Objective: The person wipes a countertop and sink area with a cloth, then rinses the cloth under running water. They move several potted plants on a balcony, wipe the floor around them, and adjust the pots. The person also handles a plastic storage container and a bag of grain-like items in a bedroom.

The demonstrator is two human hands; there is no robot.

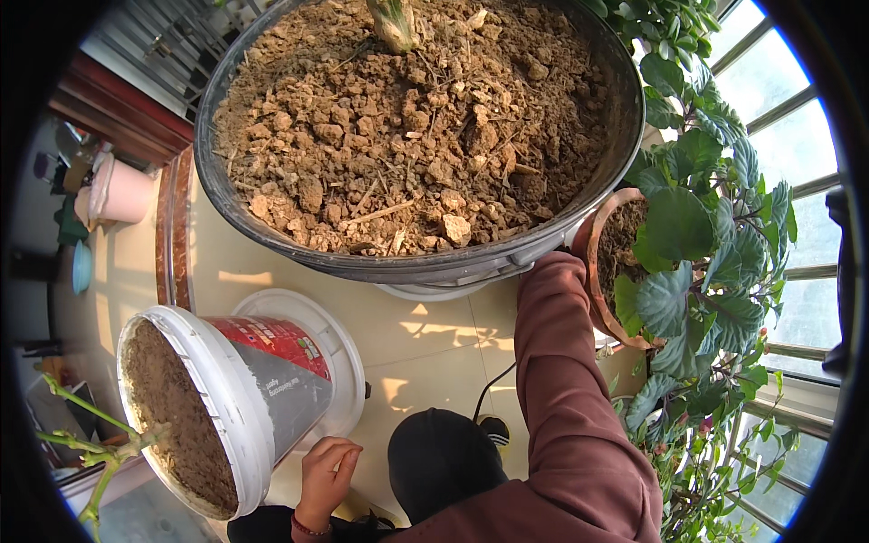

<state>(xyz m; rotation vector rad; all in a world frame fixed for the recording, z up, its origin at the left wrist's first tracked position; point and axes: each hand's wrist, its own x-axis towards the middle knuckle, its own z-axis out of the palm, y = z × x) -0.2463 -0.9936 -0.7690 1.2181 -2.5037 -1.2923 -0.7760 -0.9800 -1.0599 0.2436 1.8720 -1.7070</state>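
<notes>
A large black plant pot (421, 269) of dry, clumpy brown soil (407, 156) fills the upper middle, with a thick cut-looking stem (396, 27) rising from it. My right arm in a maroon sleeve (560, 366) reaches forward to the pot's near right side. The right hand itself is hidden beneath the rim. Low in the view, my left hand (329, 478) is loosely curled, thumb against the fingers, and nothing shows in it. Just to its left stands a white plastic bucket (292, 380) with a red and grey label, holding soil and a green-stemmed plant (112, 455).
A terracotta pot (597, 285) with a broad-leaved plant (679, 224) stands close on my arm's right. Barred windows (794, 142) line that side. A black cable (492, 390) lies on the tiled floor (421, 360). Farther left are a stone threshold (173, 237) and a pink bin (125, 190).
</notes>
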